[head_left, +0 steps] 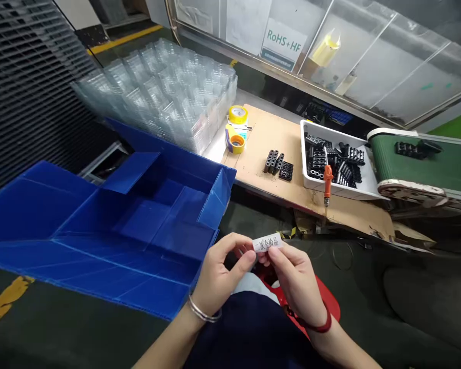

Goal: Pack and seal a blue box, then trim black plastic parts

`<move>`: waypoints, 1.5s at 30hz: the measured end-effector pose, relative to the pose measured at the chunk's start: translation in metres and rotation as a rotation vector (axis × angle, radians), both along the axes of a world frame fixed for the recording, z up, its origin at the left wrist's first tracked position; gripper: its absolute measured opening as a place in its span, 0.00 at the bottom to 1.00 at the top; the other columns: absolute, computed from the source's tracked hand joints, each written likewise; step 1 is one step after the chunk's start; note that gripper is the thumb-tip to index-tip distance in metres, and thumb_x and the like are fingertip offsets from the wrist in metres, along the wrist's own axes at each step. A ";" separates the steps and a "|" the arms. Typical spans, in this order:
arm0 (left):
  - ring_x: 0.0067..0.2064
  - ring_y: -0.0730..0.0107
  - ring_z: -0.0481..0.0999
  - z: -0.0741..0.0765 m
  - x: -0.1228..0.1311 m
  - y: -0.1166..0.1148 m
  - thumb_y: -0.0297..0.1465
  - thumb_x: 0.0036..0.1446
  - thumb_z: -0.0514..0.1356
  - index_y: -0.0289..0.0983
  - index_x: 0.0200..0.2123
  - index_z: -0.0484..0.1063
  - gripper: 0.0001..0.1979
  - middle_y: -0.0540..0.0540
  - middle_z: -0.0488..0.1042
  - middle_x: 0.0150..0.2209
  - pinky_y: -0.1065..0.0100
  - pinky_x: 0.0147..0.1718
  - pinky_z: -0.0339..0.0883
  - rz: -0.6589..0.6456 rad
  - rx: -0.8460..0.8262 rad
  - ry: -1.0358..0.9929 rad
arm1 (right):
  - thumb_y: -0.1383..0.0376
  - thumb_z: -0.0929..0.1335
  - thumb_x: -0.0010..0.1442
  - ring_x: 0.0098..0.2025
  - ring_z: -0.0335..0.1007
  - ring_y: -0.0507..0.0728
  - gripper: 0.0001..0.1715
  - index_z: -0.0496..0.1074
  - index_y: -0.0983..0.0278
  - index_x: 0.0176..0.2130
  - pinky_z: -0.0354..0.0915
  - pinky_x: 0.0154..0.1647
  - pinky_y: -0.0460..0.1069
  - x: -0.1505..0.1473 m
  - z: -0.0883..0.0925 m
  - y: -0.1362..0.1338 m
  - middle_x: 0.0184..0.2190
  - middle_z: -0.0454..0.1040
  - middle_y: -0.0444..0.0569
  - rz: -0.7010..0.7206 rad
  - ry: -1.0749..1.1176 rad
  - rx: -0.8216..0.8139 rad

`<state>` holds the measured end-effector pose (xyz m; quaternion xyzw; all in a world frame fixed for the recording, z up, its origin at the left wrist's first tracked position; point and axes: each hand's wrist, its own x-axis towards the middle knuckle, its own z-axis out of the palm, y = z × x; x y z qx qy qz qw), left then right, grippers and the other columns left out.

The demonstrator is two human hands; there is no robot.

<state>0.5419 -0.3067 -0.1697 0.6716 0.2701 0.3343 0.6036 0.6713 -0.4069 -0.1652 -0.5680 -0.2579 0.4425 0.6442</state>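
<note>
Between my two hands is a small white paper label (268, 242) with black printed characters. My left hand (225, 271) pinches its left end between thumb and fingers. The right end is gripped by my right hand (295, 271), its thumb lying over the front of the label. Both hands are above my lap, and the fingertips behind the label are partly hidden. Just to the left of my left hand stands an open blue corrugated plastic box (126, 256) with its flaps spread.
Clear plastic trays (165, 92) are stacked behind the box. On the workbench (261, 133) are yellow tape (238, 114), a tape dispenser (235, 141) and black parts (278, 165). A white bin (307, 179) of black parts, an orange-handled tool (328, 182) and a green conveyor (457, 159) stand to the right.
</note>
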 end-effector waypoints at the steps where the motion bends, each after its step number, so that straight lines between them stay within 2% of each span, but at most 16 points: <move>1: 0.32 0.70 0.75 0.002 -0.003 0.000 0.34 0.60 0.61 0.39 0.33 0.76 0.06 0.50 0.78 0.30 0.71 0.33 0.70 0.019 0.008 -0.013 | 0.55 0.73 0.63 0.35 0.70 0.54 0.12 0.82 0.59 0.33 0.67 0.38 0.47 -0.004 0.002 0.000 0.33 0.79 0.46 0.012 -0.006 0.011; 7: 0.29 0.74 0.72 0.011 -0.017 -0.003 0.30 0.59 0.61 0.38 0.28 0.73 0.06 0.53 0.74 0.26 0.74 0.31 0.67 0.007 0.007 -0.041 | 0.57 0.71 0.65 0.35 0.71 0.53 0.12 0.82 0.59 0.32 0.67 0.36 0.46 -0.018 0.010 -0.006 0.32 0.78 0.46 0.044 -0.072 0.057; 12: 0.28 0.75 0.72 0.021 -0.022 -0.008 0.30 0.58 0.61 0.38 0.27 0.72 0.07 0.53 0.73 0.25 0.74 0.30 0.67 -0.032 -0.035 -0.063 | 0.57 0.73 0.63 0.32 0.71 0.51 0.10 0.83 0.56 0.43 0.68 0.34 0.45 -0.021 0.020 -0.012 0.29 0.78 0.44 0.009 -0.045 0.060; 17: 0.27 0.75 0.72 0.024 -0.024 -0.013 0.29 0.58 0.61 0.38 0.27 0.72 0.07 0.53 0.74 0.24 0.74 0.28 0.66 -0.065 -0.116 -0.088 | 0.57 0.74 0.61 0.29 0.73 0.49 0.10 0.83 0.57 0.43 0.70 0.34 0.42 -0.022 0.030 -0.017 0.27 0.81 0.45 0.024 0.017 0.056; 22: 0.27 0.75 0.71 0.020 -0.016 -0.013 0.30 0.58 0.62 0.39 0.27 0.71 0.07 0.54 0.73 0.24 0.73 0.28 0.65 -0.100 -0.189 -0.069 | 0.59 0.75 0.60 0.28 0.75 0.47 0.08 0.84 0.58 0.39 0.72 0.33 0.38 -0.016 0.033 -0.016 0.26 0.82 0.44 0.028 0.147 0.060; 26: 0.27 0.76 0.70 0.018 0.005 -0.011 0.30 0.58 0.63 0.38 0.27 0.71 0.07 0.54 0.72 0.24 0.73 0.29 0.65 -0.116 -0.227 -0.041 | 0.60 0.76 0.59 0.27 0.77 0.46 0.07 0.84 0.59 0.37 0.71 0.30 0.36 0.005 0.030 -0.012 0.28 0.83 0.44 0.034 0.246 0.062; 30: 0.26 0.76 0.70 0.017 0.041 -0.007 0.30 0.57 0.63 0.38 0.26 0.71 0.08 0.54 0.72 0.23 0.74 0.29 0.64 -0.123 -0.243 0.014 | 0.60 0.76 0.59 0.27 0.78 0.48 0.07 0.84 0.61 0.36 0.72 0.30 0.37 0.042 0.021 -0.009 0.29 0.83 0.46 0.024 0.357 0.072; 33: 0.25 0.76 0.69 0.017 0.080 -0.003 0.32 0.57 0.63 0.38 0.25 0.70 0.09 0.54 0.71 0.22 0.74 0.27 0.63 -0.116 -0.192 0.100 | 0.57 0.73 0.62 0.29 0.79 0.51 0.14 0.84 0.64 0.36 0.74 0.33 0.40 0.082 0.012 -0.009 0.29 0.83 0.50 0.053 0.475 0.111; 37: 0.24 0.75 0.67 0.019 0.148 0.000 0.33 0.56 0.61 0.38 0.23 0.67 0.11 0.53 0.68 0.21 0.73 0.24 0.62 -0.102 -0.058 0.251 | 0.55 0.72 0.63 0.30 0.79 0.51 0.16 0.84 0.65 0.35 0.73 0.34 0.40 0.148 0.000 -0.013 0.29 0.83 0.50 0.072 0.591 0.126; 42: 0.22 0.77 0.64 0.024 0.241 -0.002 0.30 0.53 0.60 0.38 0.20 0.66 0.11 0.54 0.67 0.19 0.75 0.22 0.59 -0.135 0.158 0.391 | 0.54 0.76 0.57 0.32 0.78 0.50 0.16 0.84 0.64 0.39 0.72 0.35 0.39 0.226 -0.015 -0.022 0.31 0.83 0.50 -0.016 0.637 0.124; 45: 0.20 0.78 0.62 0.025 0.285 -0.005 0.30 0.52 0.59 0.38 0.19 0.65 0.11 0.54 0.66 0.17 0.75 0.20 0.57 -0.163 0.193 0.450 | 0.51 0.76 0.56 0.31 0.78 0.51 0.19 0.84 0.64 0.39 0.73 0.34 0.42 0.262 -0.022 -0.025 0.32 0.83 0.52 -0.054 0.672 0.099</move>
